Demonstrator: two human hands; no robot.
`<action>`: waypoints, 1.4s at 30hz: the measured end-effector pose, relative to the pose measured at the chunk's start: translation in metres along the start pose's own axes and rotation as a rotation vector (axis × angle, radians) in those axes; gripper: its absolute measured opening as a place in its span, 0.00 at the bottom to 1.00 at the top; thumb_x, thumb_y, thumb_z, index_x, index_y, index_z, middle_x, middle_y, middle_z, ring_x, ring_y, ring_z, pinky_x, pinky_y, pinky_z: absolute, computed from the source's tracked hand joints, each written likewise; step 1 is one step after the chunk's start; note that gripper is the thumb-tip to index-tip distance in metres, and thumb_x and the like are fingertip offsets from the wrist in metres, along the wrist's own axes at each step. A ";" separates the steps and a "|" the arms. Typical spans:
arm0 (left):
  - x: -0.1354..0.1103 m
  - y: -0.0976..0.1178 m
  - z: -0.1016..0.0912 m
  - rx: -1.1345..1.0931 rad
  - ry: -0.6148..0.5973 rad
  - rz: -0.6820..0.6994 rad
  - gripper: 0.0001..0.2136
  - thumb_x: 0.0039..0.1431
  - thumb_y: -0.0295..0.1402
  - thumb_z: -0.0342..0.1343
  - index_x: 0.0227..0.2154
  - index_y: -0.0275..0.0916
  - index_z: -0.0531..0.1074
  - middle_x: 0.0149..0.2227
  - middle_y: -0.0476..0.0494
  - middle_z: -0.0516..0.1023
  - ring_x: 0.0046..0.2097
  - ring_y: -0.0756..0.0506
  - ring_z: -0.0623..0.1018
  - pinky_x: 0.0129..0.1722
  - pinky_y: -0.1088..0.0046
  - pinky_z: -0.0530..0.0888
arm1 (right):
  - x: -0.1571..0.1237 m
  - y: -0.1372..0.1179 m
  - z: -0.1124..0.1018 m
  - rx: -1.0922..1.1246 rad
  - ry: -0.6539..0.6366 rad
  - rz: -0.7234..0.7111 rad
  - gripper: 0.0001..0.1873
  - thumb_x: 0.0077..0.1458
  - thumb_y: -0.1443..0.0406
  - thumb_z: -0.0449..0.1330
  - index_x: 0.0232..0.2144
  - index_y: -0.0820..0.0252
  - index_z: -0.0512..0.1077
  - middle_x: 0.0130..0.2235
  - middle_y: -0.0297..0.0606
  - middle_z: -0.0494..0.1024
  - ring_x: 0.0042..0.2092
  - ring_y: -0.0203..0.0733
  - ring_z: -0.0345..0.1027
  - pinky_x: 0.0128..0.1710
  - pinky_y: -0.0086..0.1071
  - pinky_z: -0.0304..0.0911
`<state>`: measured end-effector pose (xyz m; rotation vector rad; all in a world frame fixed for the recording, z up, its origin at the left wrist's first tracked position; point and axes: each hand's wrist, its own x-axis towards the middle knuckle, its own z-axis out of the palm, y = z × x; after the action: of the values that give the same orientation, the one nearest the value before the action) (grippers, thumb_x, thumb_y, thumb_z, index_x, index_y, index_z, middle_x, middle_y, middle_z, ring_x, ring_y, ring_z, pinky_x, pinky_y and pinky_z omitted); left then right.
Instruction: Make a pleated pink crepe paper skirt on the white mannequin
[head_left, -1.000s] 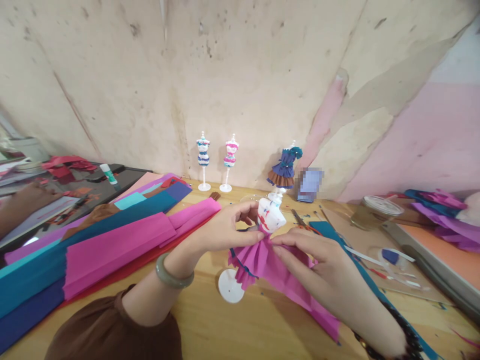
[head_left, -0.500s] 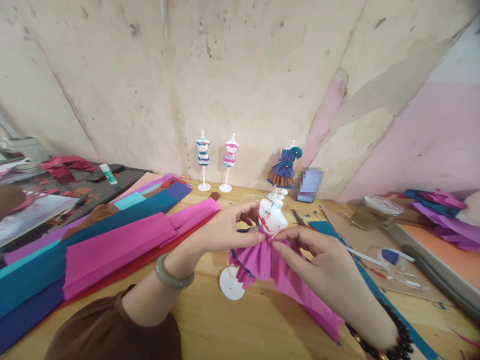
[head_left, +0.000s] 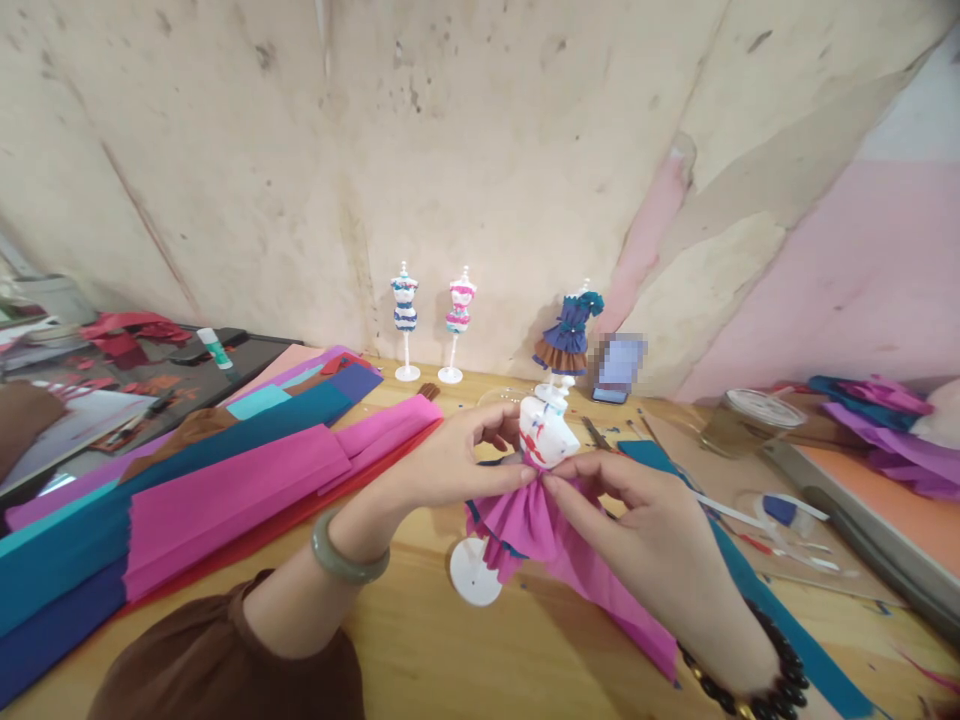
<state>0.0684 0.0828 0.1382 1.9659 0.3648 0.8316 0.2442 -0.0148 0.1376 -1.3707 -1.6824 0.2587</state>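
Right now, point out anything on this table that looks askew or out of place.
The small mannequin, pinched between the left hand and right hand, is tilted, unlike the upright mannequins by the wall. Its pink paper skirt has a long loose tail trailing under the right hand.

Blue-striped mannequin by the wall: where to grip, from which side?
Probably pinch the thin white post of the blue-striped mannequin, between bust and round base, coming from the front-left: the wall is behind it and the pink-striped mannequin stands close beside it on the right.
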 end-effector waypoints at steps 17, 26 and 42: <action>0.000 -0.006 -0.002 -0.044 0.114 -0.052 0.15 0.55 0.36 0.64 0.43 0.35 0.73 0.41 0.42 0.77 0.41 0.46 0.75 0.43 0.69 0.72 | 0.000 0.009 -0.010 -0.045 -0.108 0.088 0.17 0.59 0.50 0.58 0.38 0.56 0.71 0.33 0.37 0.79 0.30 0.42 0.75 0.29 0.34 0.70; 0.002 -0.010 -0.007 -0.158 0.144 -0.106 0.14 0.55 0.37 0.63 0.43 0.35 0.75 0.41 0.42 0.79 0.41 0.46 0.77 0.42 0.70 0.73 | -0.012 -0.009 -0.003 -0.337 -0.025 -0.466 0.18 0.58 0.60 0.62 0.49 0.57 0.68 0.53 0.50 0.71 0.57 0.56 0.63 0.53 0.51 0.62; 0.001 -0.005 -0.012 -0.063 0.099 -0.103 0.11 0.57 0.38 0.60 0.39 0.36 0.75 0.35 0.46 0.76 0.36 0.48 0.73 0.38 0.71 0.70 | -0.010 -0.016 0.006 -0.333 -0.085 -0.686 0.11 0.61 0.73 0.54 0.32 0.59 0.76 0.30 0.37 0.76 0.36 0.42 0.66 0.46 0.43 0.58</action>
<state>0.0611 0.0938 0.1384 1.8357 0.4884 0.8659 0.2286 -0.0268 0.1395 -0.9305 -2.2255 -0.3760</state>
